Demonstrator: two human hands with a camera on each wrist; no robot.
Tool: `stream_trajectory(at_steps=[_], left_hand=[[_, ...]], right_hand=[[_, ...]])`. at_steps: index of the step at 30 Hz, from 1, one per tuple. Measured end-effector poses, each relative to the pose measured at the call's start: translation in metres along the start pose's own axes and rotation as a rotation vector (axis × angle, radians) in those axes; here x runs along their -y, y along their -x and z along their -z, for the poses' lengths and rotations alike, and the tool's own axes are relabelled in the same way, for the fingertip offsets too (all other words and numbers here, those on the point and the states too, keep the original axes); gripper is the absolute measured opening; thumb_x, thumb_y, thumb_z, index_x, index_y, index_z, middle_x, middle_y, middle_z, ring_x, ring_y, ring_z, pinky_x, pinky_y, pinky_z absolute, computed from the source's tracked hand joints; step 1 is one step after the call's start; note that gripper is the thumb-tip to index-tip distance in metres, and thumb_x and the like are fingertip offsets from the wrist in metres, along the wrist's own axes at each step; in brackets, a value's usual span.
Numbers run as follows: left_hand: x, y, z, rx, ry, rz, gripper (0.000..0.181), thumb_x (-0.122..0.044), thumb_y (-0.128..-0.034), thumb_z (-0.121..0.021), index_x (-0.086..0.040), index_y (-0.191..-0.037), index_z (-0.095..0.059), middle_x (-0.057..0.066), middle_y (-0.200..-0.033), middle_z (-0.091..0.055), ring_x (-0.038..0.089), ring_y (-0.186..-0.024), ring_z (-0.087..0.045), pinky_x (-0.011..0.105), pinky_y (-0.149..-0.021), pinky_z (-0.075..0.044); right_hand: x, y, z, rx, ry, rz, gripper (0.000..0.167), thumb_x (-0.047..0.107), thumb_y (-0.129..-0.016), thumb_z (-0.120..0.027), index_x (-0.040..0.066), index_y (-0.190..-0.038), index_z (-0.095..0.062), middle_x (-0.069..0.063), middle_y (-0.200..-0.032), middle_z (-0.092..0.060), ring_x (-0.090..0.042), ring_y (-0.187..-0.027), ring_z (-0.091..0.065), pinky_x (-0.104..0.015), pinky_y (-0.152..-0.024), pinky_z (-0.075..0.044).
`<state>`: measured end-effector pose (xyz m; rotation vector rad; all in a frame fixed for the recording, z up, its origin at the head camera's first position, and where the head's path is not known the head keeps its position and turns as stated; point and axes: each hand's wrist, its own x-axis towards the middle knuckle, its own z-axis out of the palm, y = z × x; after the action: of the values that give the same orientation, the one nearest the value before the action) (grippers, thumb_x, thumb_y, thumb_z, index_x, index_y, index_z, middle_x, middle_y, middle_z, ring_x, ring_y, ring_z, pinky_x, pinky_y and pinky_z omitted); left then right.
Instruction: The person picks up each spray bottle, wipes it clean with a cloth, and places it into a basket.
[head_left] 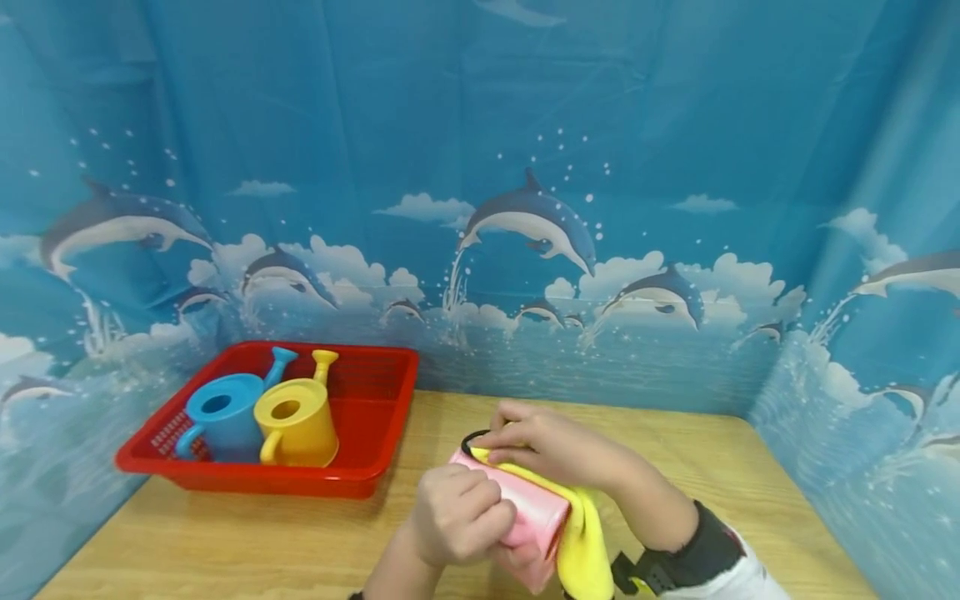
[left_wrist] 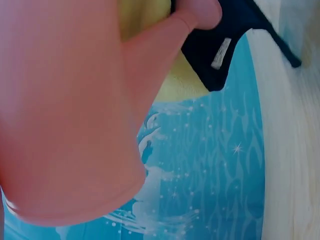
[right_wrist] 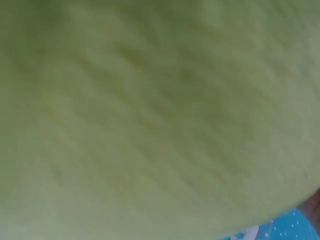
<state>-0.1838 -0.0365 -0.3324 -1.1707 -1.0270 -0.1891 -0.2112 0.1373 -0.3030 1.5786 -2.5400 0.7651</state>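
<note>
A pink watering can point(head_left: 534, 500) is tilted over the table between the two hands. My left hand point(head_left: 461, 512) grips it at the near left side, fingers curled; the gripped part is hidden. A yellow cloth point(head_left: 585, 542) with black trim drapes over the can's far right side and hangs down. With bent fingers my right hand point(head_left: 558, 442) holds the cloth against the can's upper end. In the left wrist view the pink can point(left_wrist: 70, 110) and its spout point(left_wrist: 155, 60) loom close, the cloth point(left_wrist: 182, 82) behind. Blurred yellow cloth point(right_wrist: 150, 120) nearly fills the right wrist view.
On the left of the wooden table point(head_left: 675, 467) stands a red basket point(head_left: 375, 417). It holds a blue watering can point(head_left: 236, 429) and a yellow watering can point(head_left: 311, 429) side by side. A blue dolphin-print curtain point(head_left: 450, 125) encloses the back and sides.
</note>
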Motion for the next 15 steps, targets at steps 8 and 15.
stream_trajectory(at_steps=[8, 15], left_hand=[[0.008, 0.001, 0.005, -0.006, -0.023, -0.001, 0.045, -0.034, -0.0963, -0.046, -0.018, -0.056, -0.036, -0.011, -0.051, -0.030, 0.000, -0.042, -0.024, 0.011, -0.043, -0.017], [0.007, 0.004, 0.003, -0.002, -0.036, -0.020, 0.043, -0.034, -0.0941, -0.047, -0.020, -0.056, -0.035, -0.012, -0.051, -0.029, -0.002, -0.042, -0.024, 0.011, -0.042, -0.018]], right_hand=[[0.000, 0.033, 0.006, -0.048, -0.006, 0.004, 0.026, 0.017, -0.096, -0.058, 0.012, -0.119, -0.068, 0.008, -0.092, -0.053, 0.001, -0.079, -0.045, -0.016, -0.066, -0.045], [0.005, 0.057, 0.007, -0.122, 0.006, -0.014, 0.023, 0.013, -0.096, -0.058, 0.009, -0.115, -0.070, 0.007, -0.097, -0.056, 0.002, -0.082, -0.049, -0.017, -0.066, -0.047]])
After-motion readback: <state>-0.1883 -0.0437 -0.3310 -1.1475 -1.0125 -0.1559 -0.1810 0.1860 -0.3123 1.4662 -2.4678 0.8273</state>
